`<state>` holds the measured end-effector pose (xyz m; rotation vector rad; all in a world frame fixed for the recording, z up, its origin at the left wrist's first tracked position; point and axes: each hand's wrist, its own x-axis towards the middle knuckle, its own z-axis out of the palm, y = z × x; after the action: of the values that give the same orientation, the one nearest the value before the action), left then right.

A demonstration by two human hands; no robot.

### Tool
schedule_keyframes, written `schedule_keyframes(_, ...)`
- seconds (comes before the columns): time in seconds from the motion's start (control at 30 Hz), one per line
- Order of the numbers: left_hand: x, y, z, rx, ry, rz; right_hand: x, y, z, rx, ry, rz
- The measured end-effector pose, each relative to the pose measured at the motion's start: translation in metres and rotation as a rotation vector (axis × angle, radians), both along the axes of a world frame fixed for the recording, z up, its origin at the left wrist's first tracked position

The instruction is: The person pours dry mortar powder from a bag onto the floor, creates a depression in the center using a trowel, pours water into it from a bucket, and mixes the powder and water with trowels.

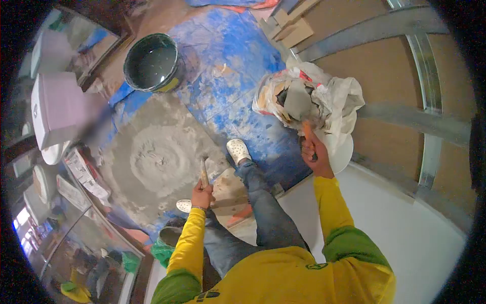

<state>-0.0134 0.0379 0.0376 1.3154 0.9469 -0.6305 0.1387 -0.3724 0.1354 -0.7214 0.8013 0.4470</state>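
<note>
My left hand (202, 194) is closed around the light handle of a small tool (204, 171), held upright over the edge of the grey powder-covered board (202, 137). My right hand (316, 153) grips the orange handle of a trowel (307, 129). Its blade lies at the opening of a torn bag of grey powder (298, 104), and where blade and powder meet is hard to make out. White plastic (344, 96) surrounds the bag. On the board, a ring-shaped mound of grey powder (161, 161) has a shallow hollow in its middle.
A black bucket of liquid (152, 62) stands beyond the board on a blue tarp (212, 40). At the left are a white toilet (55, 109) and paper bags (86, 175). Metal studs and brown panels (379, 76) line the right. A green bag (163, 251) lies near my legs.
</note>
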Motion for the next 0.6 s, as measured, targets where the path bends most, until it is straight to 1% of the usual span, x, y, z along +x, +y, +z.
schedule_keyframes(0.03,-0.006,0.003,0.003,0.001,0.015,0.056,-0.001,0.004,0.011,-0.007,-0.004,0.012)
schedule_keyframes(0.07,-0.014,0.004,0.006,0.062,0.026,0.078,-0.004,0.008,0.023,-0.025,-0.022,0.030)
schedule_keyframes(0.1,-0.028,0.010,-0.003,0.055,0.023,0.092,-0.007,0.013,0.035,-0.043,-0.040,0.050)
schedule_keyframes(0.13,-0.041,0.021,-0.012,0.054,-0.069,0.014,-0.010,0.017,0.042,-0.050,-0.042,0.067)
schedule_keyframes(0.2,-0.063,0.033,-0.023,0.049,-0.159,-0.045,-0.017,0.026,0.056,-0.101,-0.063,0.096)
schedule_keyframes(0.27,-0.067,0.041,-0.006,0.139,-0.026,-0.006,-0.026,0.043,0.077,-0.160,-0.058,0.118)
schedule_keyframes(0.3,-0.075,0.045,-0.011,0.131,-0.022,0.013,-0.031,0.051,0.084,-0.213,-0.055,0.125)
schedule_keyframes(0.43,-0.112,0.064,-0.024,0.139,0.022,0.126,-0.054,0.076,0.098,-0.195,-0.004,0.223)
schedule_keyframes(0.5,-0.133,0.078,-0.034,0.134,-0.014,0.084,-0.061,0.112,0.112,-0.320,0.020,0.274)
schedule_keyframes(0.57,-0.123,0.084,0.008,0.143,0.110,0.237,-0.072,0.133,0.104,-0.296,0.008,0.364)
schedule_keyframes(0.6,-0.153,0.083,-0.033,0.164,0.046,0.305,-0.075,0.149,0.098,-0.263,0.030,0.446)
